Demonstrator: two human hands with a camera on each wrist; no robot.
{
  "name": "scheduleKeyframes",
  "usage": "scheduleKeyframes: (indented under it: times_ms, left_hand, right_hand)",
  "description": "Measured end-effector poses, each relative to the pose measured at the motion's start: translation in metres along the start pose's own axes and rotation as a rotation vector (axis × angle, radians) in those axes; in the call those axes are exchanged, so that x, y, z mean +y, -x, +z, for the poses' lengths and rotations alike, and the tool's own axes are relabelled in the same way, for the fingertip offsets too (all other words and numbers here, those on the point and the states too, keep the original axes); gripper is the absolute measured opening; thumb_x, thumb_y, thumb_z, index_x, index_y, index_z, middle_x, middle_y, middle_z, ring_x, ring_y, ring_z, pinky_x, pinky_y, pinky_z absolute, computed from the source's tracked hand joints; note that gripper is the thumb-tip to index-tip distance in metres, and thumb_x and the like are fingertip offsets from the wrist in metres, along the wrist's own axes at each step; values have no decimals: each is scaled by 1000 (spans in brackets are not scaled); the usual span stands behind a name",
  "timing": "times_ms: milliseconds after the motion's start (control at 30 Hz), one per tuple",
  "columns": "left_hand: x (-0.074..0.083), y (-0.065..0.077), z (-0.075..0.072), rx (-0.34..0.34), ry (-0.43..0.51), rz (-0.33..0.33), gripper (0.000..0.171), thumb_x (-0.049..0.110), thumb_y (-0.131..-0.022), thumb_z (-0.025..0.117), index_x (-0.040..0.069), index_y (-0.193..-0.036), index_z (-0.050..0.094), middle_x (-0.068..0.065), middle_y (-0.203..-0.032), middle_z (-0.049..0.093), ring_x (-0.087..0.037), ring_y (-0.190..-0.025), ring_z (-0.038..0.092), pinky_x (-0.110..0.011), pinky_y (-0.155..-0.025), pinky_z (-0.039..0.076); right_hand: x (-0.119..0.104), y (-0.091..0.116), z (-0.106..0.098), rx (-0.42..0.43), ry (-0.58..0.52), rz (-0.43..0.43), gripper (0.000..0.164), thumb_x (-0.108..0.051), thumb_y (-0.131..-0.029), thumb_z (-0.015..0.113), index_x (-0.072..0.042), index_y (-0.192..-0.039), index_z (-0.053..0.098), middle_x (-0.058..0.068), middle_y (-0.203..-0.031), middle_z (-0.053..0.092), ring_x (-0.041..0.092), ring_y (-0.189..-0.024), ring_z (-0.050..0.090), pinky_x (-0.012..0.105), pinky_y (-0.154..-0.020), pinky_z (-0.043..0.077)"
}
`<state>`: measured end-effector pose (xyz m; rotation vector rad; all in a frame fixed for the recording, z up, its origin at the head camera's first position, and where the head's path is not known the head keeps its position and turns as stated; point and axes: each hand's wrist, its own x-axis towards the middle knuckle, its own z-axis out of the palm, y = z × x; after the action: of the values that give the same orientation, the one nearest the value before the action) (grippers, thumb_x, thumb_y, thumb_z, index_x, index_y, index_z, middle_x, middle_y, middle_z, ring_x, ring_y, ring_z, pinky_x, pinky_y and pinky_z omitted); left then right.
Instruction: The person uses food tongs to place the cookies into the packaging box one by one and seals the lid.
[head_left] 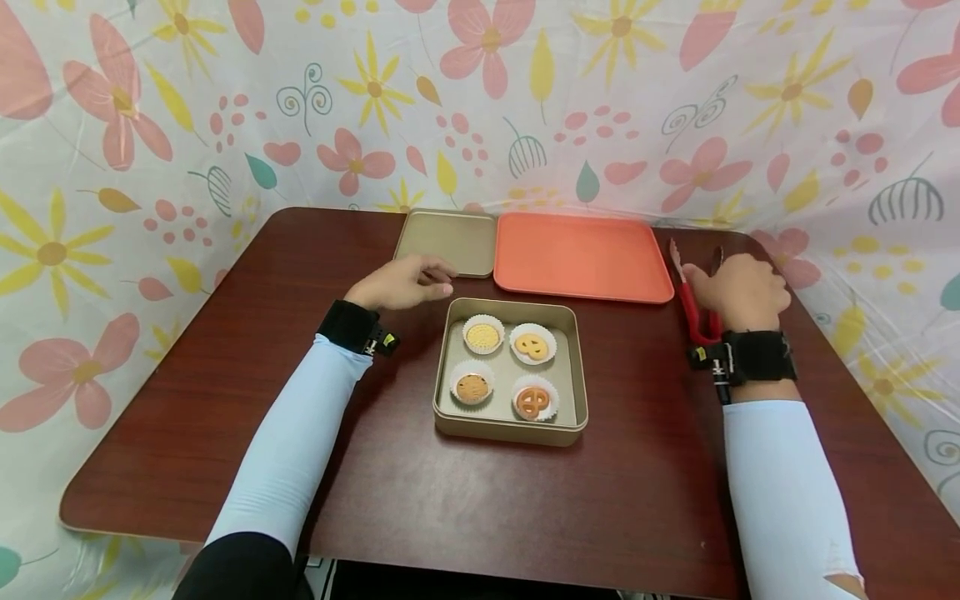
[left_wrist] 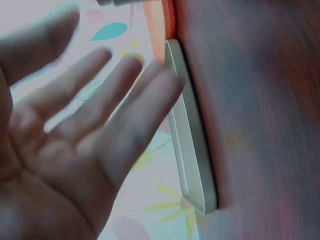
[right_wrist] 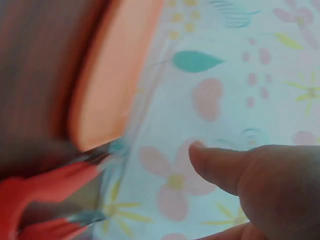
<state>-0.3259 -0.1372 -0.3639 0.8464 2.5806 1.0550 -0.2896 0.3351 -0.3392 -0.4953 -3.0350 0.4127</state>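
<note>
My left hand point(head_left: 405, 283) hovers over the table, its fingers loosely extended and holding nothing. It is just in front of a shallow gold tin lid point(head_left: 446, 240), apart from it in the left wrist view. On the right, my right hand point(head_left: 742, 292) is beside red-handled tongs point(head_left: 692, 308). In the right wrist view its thumb point(right_wrist: 220, 165) sticks out, apart from the tongs; its other fingers are mostly hidden. Between the hands sits a gold tin point(head_left: 510, 431) with cookies in white paper cups: a yellow round one point(head_left: 482, 336), a pale one with holes point(head_left: 532, 347), a speckled one point(head_left: 472, 388) and a brown pretzel-shaped one point(head_left: 532, 402).
An orange tray point(head_left: 585, 254) lies along the back of the brown table point(head_left: 585, 517), right of the lid and behind the tin. Behind the table hangs a flower-patterned cloth point(head_left: 487, 108).
</note>
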Motion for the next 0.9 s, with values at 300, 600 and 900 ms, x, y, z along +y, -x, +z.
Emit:
scheduleKeyframes:
  times_ms: [300, 600, 900]
  left_hand:
    - [-12, 2, -6, 480, 61, -175, 30, 21, -95, 60, 11, -123, 61, -11, -121, 59, -29, -114, 52, -44, -91, 44]
    - [-24, 2, -7, 447, -25, -348, 41, 19, -98, 50, 7, -137, 49, -16, -139, 46, -38, -124, 36, -50, -101, 26]
    - [-40, 1, -2, 260, -106, -504, 49, 28, -99, 44, 17, -147, 37, -15, -147, 35, -43, -112, 22, -53, -83, 23]
  right_hand:
    - [-24, 19, -23, 78, -152, -92, 93, -77, -82, 33, 7, -115, 53, 34, -108, 50, 54, -92, 46, 63, -64, 38]
    - [-39, 36, -36, 152, -247, -204, 80, -67, -87, 40, -2, -133, 51, 28, -109, 56, 49, -99, 48, 60, -69, 40]
    - [-49, 44, -39, 142, -221, -220, 87, -66, -88, 41, 6, -139, 40, 33, -117, 53, 51, -100, 47, 63, -76, 40]
